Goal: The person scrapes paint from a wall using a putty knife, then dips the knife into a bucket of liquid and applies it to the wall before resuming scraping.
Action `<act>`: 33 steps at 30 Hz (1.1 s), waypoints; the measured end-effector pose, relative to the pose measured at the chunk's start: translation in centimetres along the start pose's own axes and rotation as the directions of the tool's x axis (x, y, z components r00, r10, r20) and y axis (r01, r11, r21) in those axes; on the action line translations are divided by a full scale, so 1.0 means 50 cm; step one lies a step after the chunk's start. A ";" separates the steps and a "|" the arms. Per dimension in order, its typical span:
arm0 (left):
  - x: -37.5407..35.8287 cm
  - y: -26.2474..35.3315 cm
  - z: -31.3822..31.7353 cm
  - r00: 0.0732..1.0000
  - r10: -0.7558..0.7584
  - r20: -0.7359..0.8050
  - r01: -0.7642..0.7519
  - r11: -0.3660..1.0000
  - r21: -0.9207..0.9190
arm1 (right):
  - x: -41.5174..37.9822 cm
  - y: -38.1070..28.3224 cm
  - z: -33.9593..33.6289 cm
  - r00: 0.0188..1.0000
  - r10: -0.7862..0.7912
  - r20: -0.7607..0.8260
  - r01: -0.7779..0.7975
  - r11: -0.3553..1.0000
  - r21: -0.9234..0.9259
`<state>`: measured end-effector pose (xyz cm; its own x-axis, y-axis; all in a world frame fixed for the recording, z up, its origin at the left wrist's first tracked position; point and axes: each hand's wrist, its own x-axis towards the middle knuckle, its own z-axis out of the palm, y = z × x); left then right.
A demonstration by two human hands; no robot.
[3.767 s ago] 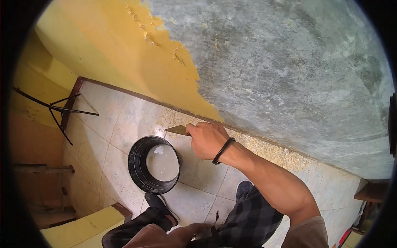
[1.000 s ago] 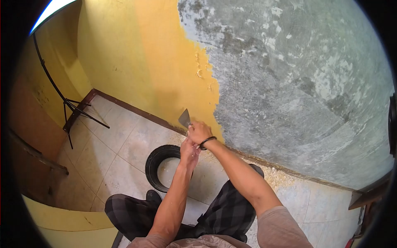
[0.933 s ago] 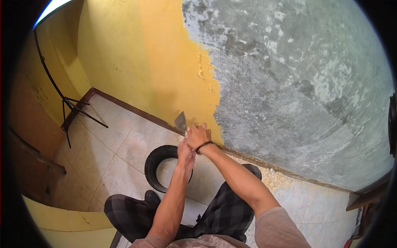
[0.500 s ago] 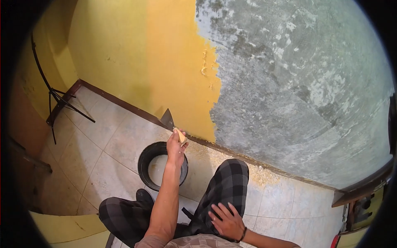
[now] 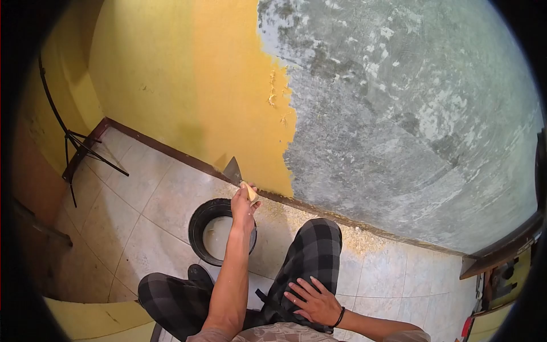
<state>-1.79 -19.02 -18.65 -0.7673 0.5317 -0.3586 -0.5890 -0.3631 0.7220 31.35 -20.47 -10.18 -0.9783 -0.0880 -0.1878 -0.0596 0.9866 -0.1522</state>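
Observation:
My left hand (image 5: 244, 206) is closed round the light wooden handle of a scraper (image 5: 232, 171). Its triangular metal blade points up and lies close to the base of the yellow wall (image 5: 228, 102). Just under my left forearm stands a round black bucket (image 5: 196, 239) with cloudy liquid inside, partly covered by the arm. My right hand (image 5: 316, 302), a dark band at its wrist, rests with spread fingers on my checked trouser leg (image 5: 322, 245) and holds nothing.
Right of a ragged paint edge, the wall is bare grey plaster (image 5: 364, 142). Loose scrapings (image 5: 359, 240) lie along its foot on the tiled floor (image 5: 148, 228). A black tripod-like stand (image 5: 71, 137) occupies the left corner. Shelving (image 5: 507, 273) is at the far right.
The view has shifted slightly, moving the wall left in the picture. The scraper stays in my left hand near the wall base; my right hand remains on the leg.

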 end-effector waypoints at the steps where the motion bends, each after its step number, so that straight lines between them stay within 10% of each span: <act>1: -0.001 0.003 -0.001 1.000 -0.002 -0.025 0.002 1.000 0.002 | 0.005 -0.003 -0.003 1.000 0.023 -0.011 -0.023 1.000 0.010; 5: 0.000 0.003 0.000 0.998 0.015 0.058 -0.016 1.000 0.019 | 0.027 0.004 -0.061 0.998 -0.050 0.041 0.051 0.998 -0.029; 7: -0.024 0.004 0.022 0.979 -0.026 0.201 0.015 0.998 0.054 | 0.062 0.033 -0.125 0.948 -0.075 -0.308 0.140 0.971 0.194; 11: -0.046 -0.017 0.072 0.878 -0.111 0.465 0.095 0.994 0.058 | 0.170 0.100 -0.266 0.786 0.269 -0.557 -0.289 0.956 0.054; 14: -0.076 -0.004 0.114 0.817 -0.104 0.566 0.114 0.993 0.017 | 0.274 0.180 -0.286 0.775 0.443 -0.451 -0.525 0.848 -0.068; 17: -0.063 -0.025 0.118 0.801 0.006 0.598 0.079 0.990 -0.116 | 0.342 0.265 -0.242 0.914 0.365 -0.177 -0.313 0.912 0.264; 20: -0.066 0.002 0.123 0.752 -0.061 0.656 0.069 0.997 0.013 | 0.344 0.258 -0.253 0.885 0.439 -0.154 -0.173 0.618 0.766; 33: -0.094 0.035 0.157 0.582 -0.281 0.763 -0.139 0.890 0.434 | 0.333 0.302 -0.669 0.668 0.225 -0.709 -0.059 0.966 0.251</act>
<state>2.77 -16.13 -11.07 -0.0874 0.9954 0.0394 -0.3073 -0.0646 0.9494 7.51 -2.41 16.86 -0.8080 0.2610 0.5282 0.0501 0.9237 -0.3798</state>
